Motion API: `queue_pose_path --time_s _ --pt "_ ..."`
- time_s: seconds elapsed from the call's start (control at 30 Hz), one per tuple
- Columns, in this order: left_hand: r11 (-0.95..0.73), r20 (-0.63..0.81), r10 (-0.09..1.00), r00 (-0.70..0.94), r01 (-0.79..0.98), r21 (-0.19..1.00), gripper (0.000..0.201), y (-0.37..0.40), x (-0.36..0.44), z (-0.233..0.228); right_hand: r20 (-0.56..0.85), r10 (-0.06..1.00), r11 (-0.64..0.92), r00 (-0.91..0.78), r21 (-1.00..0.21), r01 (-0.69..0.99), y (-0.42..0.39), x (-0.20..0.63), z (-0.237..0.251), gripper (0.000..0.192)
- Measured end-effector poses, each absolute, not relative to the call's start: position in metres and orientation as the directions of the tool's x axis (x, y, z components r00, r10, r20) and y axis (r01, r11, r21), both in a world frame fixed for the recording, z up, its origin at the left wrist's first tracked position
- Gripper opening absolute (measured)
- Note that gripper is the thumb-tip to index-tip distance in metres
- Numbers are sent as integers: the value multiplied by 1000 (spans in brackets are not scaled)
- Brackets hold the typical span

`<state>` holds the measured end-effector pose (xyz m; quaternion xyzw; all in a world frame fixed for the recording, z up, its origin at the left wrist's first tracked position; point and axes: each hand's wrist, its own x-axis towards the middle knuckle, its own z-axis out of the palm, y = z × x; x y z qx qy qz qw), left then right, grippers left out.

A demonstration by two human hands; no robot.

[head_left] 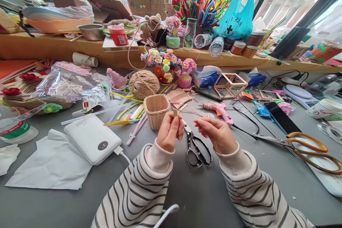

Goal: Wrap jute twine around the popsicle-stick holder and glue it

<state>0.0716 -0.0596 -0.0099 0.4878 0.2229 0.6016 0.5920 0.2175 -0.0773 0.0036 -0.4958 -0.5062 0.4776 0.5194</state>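
Note:
My left hand [169, 131] is closed on a small flat wooden stick [175, 113], its end poking up past the thumb. A short way to the right, my right hand [217, 133] has its thumb and fingertips pinched together; whatever is between them is too small to make out. Just behind my left hand stands a small square basket [156, 112] of wooden strips with a rim of twine. Between and below the hands lie black-handled scissors [197, 149]. Beyond my right hand rests a pink glue gun [219, 109] with a black cord.
To the left lie a white power bank [92, 139] with a cable and a white tissue [49, 164]. Large orange-handled scissors [307, 149] and a phone [282, 117] are on the right. A twine ball [144, 84] and cut wooden sticks [179, 97] sit behind the basket.

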Motion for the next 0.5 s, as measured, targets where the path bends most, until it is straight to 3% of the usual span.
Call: queue_pose_path --time_s 0.07,0.13,0.3,0.5 --pt "-178 322 915 242 -474 862 20 -66 71 -5 -6 1000 -8 -16 -990 -141 -82 212 9 15" --pt "-211 324 919 223 -415 885 22 -71 71 -2 -6 999 -15 -50 -985 -171 -84 210 12 11" --pt "-348 433 871 232 -331 877 14 -73 71 -7 83 992 66 -94 -983 -174 -90 207 14 9" --pt "-305 352 931 93 -327 894 15 -76 72 -5 185 981 181 -58 -981 -65 -96 205 20 9"
